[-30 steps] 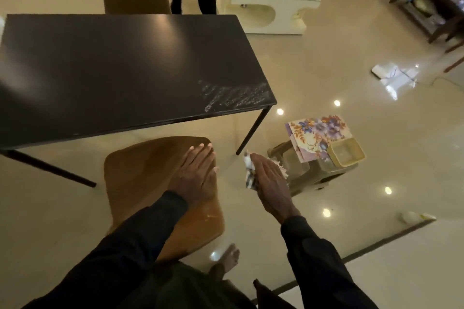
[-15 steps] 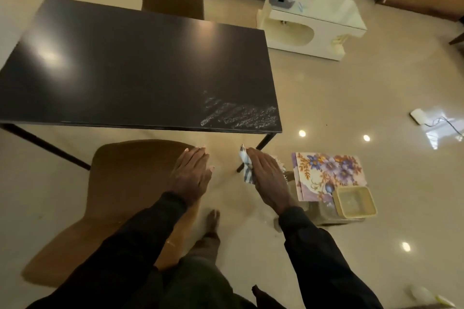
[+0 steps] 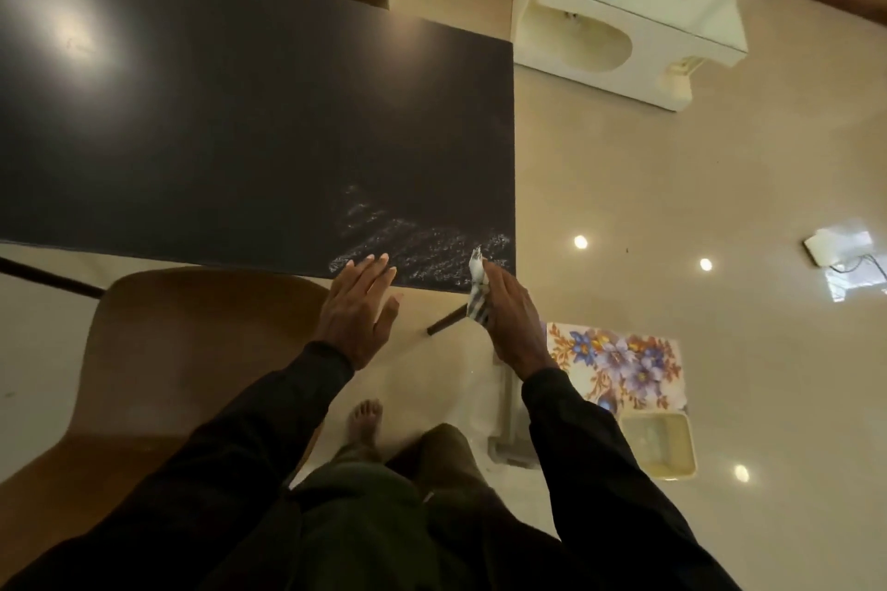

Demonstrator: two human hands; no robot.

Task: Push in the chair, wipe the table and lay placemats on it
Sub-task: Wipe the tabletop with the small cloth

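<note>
Dark and matte, the table [image 3: 240,120] runs off the left edge, a smeared whitish patch on its near right corner just ahead of both hands. The brown chair [image 3: 192,350], below the left hand, is cut off at bottom left. The floral placemats [image 3: 619,365], right of the right hand, are partly covered by that arm. No writing is legible. The left hand [image 3: 357,307] is flat, fingers spread, holding nothing, fingertips over the table edge. The right hand [image 3: 511,317] grips a striped cloth [image 3: 477,298] at the table's corner.

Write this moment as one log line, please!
left hand: open, at dark rectangular table edge | right hand: holding striped white cloth | floral placemats: on stool
</note>
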